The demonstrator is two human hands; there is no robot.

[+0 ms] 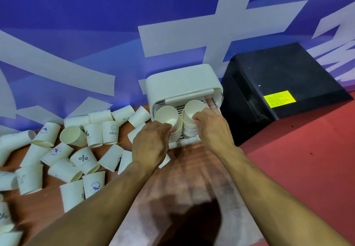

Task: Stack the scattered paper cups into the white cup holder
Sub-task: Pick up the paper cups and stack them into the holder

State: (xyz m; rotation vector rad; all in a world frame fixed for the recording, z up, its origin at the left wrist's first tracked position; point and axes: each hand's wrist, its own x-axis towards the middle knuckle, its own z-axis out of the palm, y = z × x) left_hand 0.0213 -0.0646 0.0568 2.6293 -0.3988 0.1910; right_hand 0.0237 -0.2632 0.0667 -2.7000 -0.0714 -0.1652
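In the white cup holder [180,80], directly ahead of both your hands, the left stack [170,114] and the right stack [194,107] stand side by side. Their mouths tilt up toward you and their long axes run down into the holder. Your left hand [151,142] curls its fingers onto the left stack's near rim, and your right hand [213,128] pinches the right stack just under its top rim. The scattered cups [84,159] all lie out past your left hand and well apart from your right, most tipped on their sides. I judge your left hand the nearer for the next pickup. A black box [278,84] stands beyond your right hand.
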